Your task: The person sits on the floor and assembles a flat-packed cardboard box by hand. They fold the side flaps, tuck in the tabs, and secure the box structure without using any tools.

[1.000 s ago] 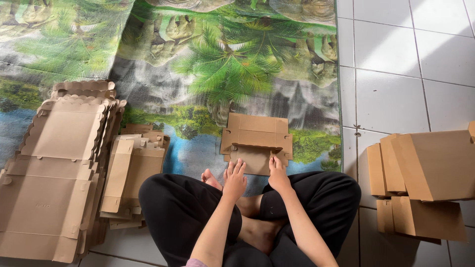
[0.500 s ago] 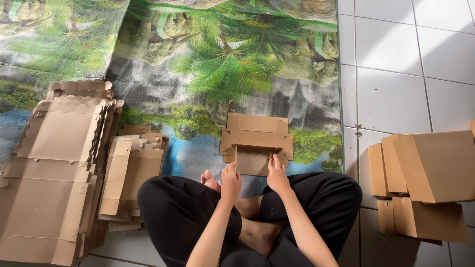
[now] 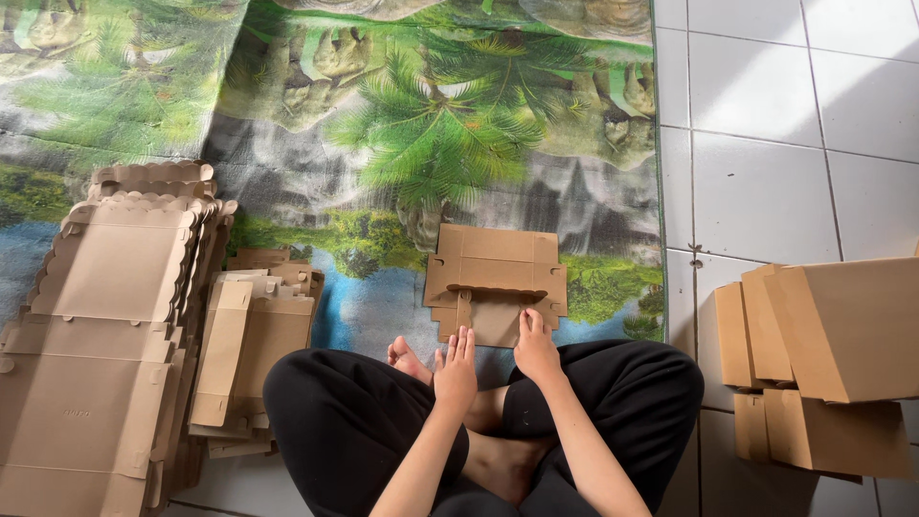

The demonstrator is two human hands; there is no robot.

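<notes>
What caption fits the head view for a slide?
Seated cross-legged, both hands press a flat cardboard blank on a mat.

Brown cardboard box blank (image 3: 496,278), flat, partly folded

**Cardboard everywhere, basically**

We've got one flat brown box blank (image 3: 495,282) on the mat right in front of us, both hands at its near edge. Far left there's a big stack of scalloped-edge flat blanks (image 3: 100,335), w/ a smaller pile of narrower brown pieces (image 3: 251,349) just beside it. Right side, on the tiles: folded-up brown boxes (image 3: 828,364), stacked together.
</notes>
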